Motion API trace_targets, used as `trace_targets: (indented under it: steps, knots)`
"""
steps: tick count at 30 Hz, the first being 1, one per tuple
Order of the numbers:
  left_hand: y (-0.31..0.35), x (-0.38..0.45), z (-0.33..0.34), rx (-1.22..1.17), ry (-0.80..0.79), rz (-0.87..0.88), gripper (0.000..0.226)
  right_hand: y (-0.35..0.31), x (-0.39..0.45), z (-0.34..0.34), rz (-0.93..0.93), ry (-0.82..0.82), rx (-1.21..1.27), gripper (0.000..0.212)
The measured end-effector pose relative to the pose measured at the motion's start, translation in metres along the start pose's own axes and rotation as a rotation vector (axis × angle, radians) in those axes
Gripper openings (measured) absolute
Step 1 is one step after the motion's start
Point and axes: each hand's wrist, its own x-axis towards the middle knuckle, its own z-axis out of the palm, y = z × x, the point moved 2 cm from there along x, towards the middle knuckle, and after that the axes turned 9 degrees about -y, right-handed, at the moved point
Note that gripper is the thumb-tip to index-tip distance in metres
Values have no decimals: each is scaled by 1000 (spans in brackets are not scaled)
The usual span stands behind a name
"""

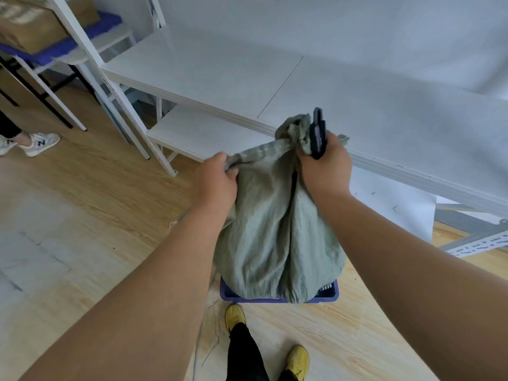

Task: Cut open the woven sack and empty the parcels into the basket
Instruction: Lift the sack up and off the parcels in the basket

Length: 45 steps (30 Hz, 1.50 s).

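A grey-green woven sack (275,237) hangs upright in front of me, its bulging bottom resting in a blue plastic basket (331,294) on the floor. The sack's neck is bunched and knotted at the top. My left hand (215,182) grips a strip of the sack's fabric on the left of the neck. My right hand (325,166) is closed on the neck's right side and also holds a dark utility knife (317,133), which points up. The parcels are hidden inside the sack.
A white shelving unit (233,78) with a low board stands just behind the sack. My yellow shoes (235,316) are beside the basket on the wood floor. Loose threads lie near my feet. Another person's sneakers (38,144) and a cardboard box (33,26) are at far left.
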Motion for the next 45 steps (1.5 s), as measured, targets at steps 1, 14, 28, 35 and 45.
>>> trace_targets:
  steps: [1, 14, 28, 35, 45]
  knots:
    - [11, 1, -1, -28, -24, 46, 5, -2, 0, 0, 11, -16, 12, 16]
    - [30, 14, 1, -312, -46, -11, 19, 2, -3, 2, 169, -382, 81, 47]
    - [19, -8, 41, -142, -445, 12, 50, -3, -6, 4, 88, -210, 71, 24]
    - [43, 10, 41, -293, -234, 119, 6, -13, 7, -17, 1, -182, 193, 32]
    - [61, 5, 45, -376, 33, 270, 15, -8, 20, -32, -5, -114, 294, 26]
